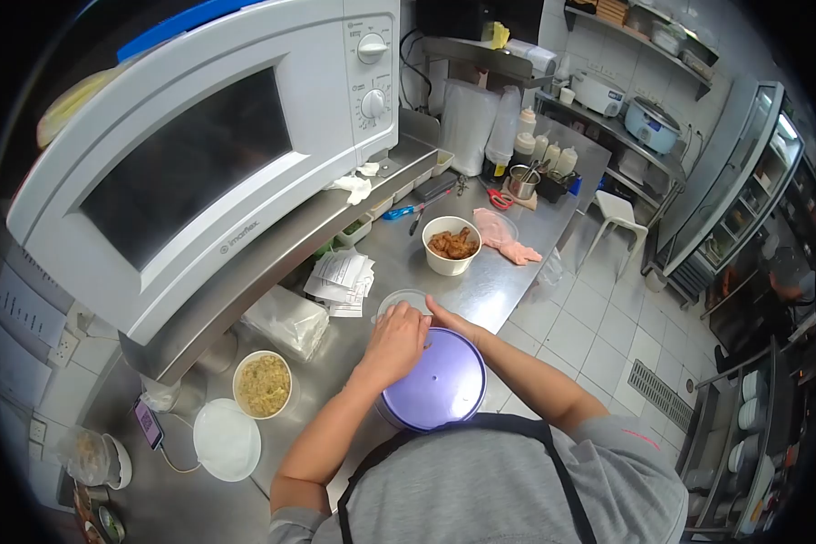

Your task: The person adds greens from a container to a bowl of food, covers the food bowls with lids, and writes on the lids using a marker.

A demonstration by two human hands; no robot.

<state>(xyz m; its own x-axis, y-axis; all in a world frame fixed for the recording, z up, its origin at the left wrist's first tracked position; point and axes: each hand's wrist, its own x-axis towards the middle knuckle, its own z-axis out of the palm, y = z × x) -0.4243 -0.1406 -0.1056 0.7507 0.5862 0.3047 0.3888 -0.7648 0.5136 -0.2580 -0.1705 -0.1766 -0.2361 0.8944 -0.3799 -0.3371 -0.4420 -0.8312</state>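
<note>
A clear round plastic lid point(406, 296) shows just beyond my fingers, near the purple-lidded tub point(440, 376) in front of my body. My left hand point(397, 337) is closed over the near side of the clear lid, fingers bent together. From the right, my right hand point(446, 315) meets it at the lid's edge; its fingers are partly hidden. What lies under the clear lid cannot be seen. Farther off stands a white paper bowl point(448, 265) filled with browned fried pieces. A second bowl of fried rice point(263, 385) sits to the left, beside a white round lid point(227, 440).
A large microwave point(322, 127) stands on a raised steel shelf at left. Paper receipts point(343, 279) and a plastic-wrapped pack point(287, 322) lie on the counter. Beyond are a pink cloth-like piece point(508, 238), red scissors point(499, 199) and sauce bottles point(553, 156). A phone point(148, 422) charges at left.
</note>
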